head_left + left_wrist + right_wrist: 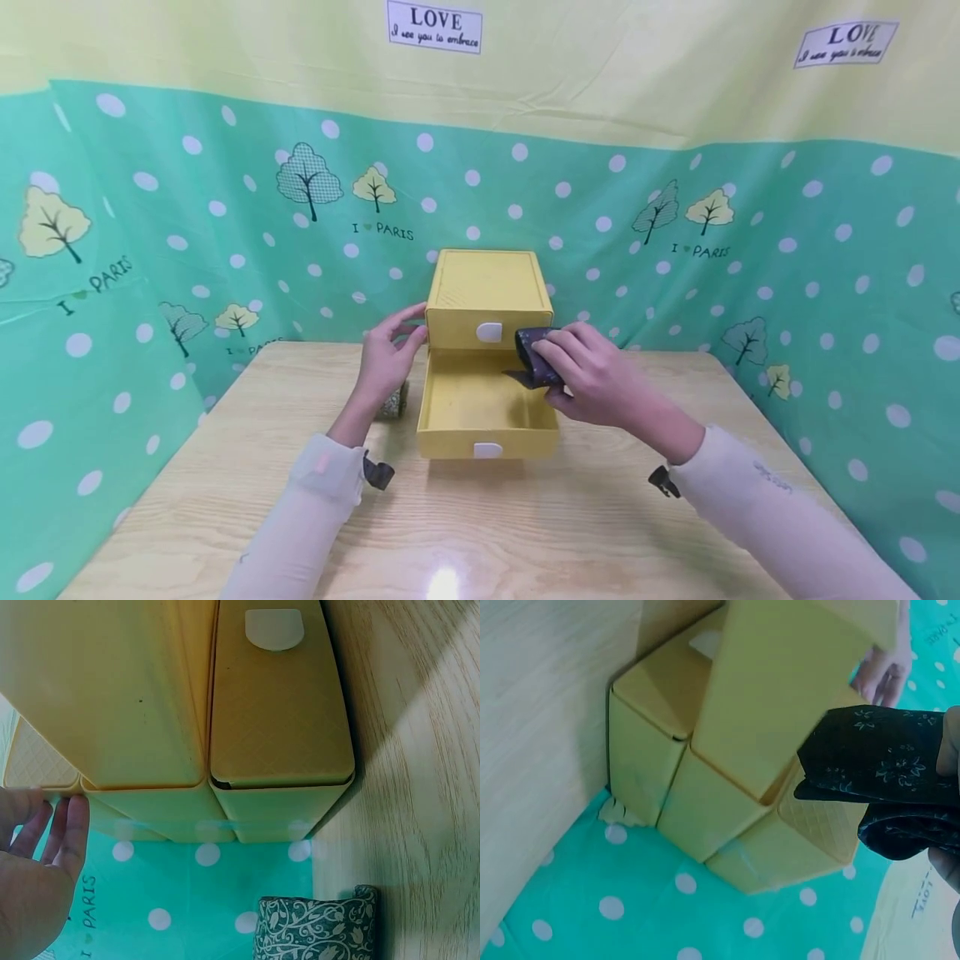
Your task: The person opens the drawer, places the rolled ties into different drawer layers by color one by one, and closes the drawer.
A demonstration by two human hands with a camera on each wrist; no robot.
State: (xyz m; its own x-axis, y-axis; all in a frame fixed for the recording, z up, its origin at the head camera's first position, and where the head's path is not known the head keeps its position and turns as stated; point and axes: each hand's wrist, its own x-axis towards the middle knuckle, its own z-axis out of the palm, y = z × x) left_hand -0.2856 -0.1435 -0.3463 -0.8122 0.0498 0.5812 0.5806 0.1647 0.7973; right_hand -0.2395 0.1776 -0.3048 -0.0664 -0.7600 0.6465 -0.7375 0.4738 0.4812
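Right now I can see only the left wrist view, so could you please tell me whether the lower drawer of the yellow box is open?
Observer: Yes, the lower drawer is pulled out toward the person; the upper drawer is closed.
Operator: Thank you. What is the right hand doing?
Observer: The right hand holds a dark patterned cloth at the open drawer's right rear corner.
Operator: And does anything lie inside that drawer?
Observer: From the head view its visible floor looks bare, apart from the cloth's lower edge hanging over it.
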